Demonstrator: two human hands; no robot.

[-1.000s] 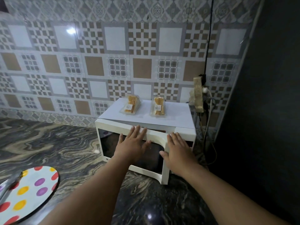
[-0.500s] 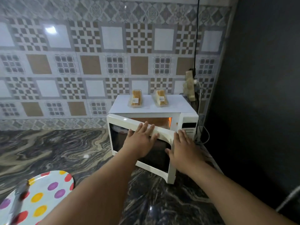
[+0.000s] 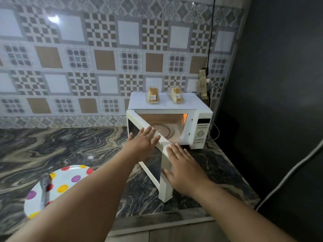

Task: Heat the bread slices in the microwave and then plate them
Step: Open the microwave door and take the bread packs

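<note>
Bread packs [image 3: 153, 97] sit atop the microwave [image 3: 201, 130], beyond both flat hands [image 3: 183, 170] on its door [image 3: 150, 154].

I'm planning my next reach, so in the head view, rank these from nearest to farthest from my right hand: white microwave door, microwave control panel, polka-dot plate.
From the right hand:
1. White microwave door, touching it, just left.
2. Microwave control panel, ahead, slightly right.
3. Polka-dot plate, far left on the counter.

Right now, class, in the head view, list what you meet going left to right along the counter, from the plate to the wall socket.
Spotted plate with a utensil lying on it → open microwave door → lit microwave cavity → microwave control panel → power adapter at the wall.
</note>
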